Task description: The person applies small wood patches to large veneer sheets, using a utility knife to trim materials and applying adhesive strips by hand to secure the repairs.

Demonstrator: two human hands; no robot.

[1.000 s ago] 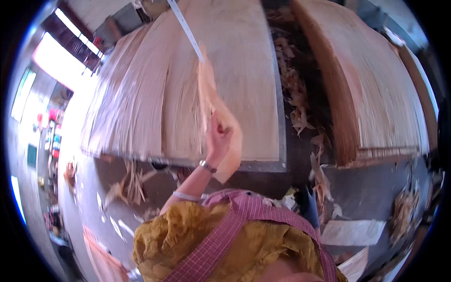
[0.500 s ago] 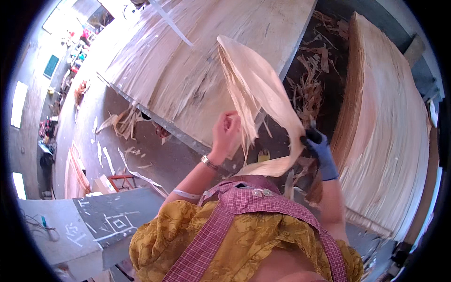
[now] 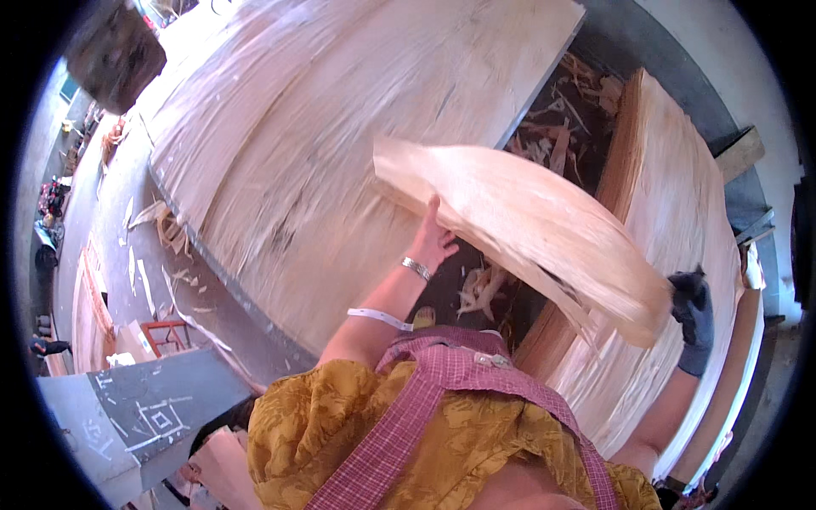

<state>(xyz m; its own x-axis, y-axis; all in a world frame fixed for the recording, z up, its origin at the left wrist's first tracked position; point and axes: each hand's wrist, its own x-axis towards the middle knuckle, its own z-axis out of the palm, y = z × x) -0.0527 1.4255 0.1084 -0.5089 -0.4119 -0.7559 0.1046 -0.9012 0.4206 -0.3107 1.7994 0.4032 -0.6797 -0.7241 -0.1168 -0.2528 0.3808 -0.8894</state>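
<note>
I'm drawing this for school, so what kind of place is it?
Probably a wood workshop: there's a thick stack of thin wooden sheets, a loose curved sheet and torn wood scraps.

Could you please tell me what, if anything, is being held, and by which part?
The gloved right hand holds a thin wood sheet by its right end. The left hand is at its near edge; whether it grips there cannot be told.

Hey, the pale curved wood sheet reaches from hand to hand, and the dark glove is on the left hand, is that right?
Not quite: the head view shows the dark glove on the right hand; the left hand is bare. The pale curved wood sheet does reach from hand to hand.
</note>
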